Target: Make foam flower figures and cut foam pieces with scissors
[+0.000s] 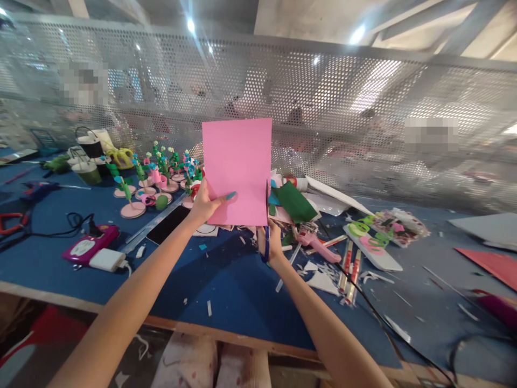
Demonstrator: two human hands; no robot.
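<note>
A pink sheet of paper [238,161] is held upright above the table, its flat side facing me. My left hand [205,202] grips its lower left edge, thumb in front and the other fingers hidden behind. At the lower right edge, my right hand [272,240] is closed around a pair of scissors [266,245] with dark blue handles. One blade points up along the sheet's right edge; whether it cuts into the paper I cannot tell. Just right of the sheet lies a dark green piece [297,202], and a pink glue gun [319,247] rests nearby.
Small craft flowers on round pink bases [133,210] stand at the left, near a black phone [169,223] and a purple power strip [91,245]. Paper scraps [323,281] and a black cable [375,310] lie at the right. A perforated metal screen [323,118] closes off the back.
</note>
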